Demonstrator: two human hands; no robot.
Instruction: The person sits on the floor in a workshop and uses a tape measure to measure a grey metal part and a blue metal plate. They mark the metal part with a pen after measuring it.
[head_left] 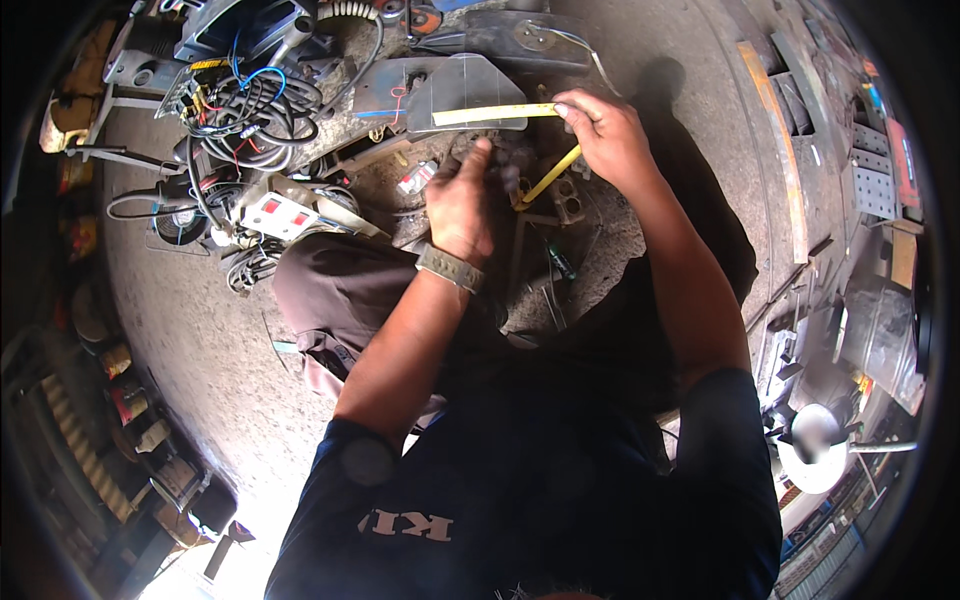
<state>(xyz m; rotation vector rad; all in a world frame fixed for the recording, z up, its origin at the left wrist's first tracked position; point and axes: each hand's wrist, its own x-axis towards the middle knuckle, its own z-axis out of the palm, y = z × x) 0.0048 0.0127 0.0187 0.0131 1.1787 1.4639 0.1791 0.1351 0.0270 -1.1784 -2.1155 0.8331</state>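
My right hand pinches a yellow measuring tape, stretched leftward across a grey metal plate on the ground. The tape loops down from that hand as a yellow band toward my left hand, which wears a wrist band and is closed around something dark, probably the tape's case; the case itself is hidden by the fingers. Both hands hover above dark metal scraps on the concrete.
A tangle of black, blue and red cables and a grey box with red switches lie at the left. Metal bars and perforated plates lie at the right. My knee in brown trousers is bent below the left hand.
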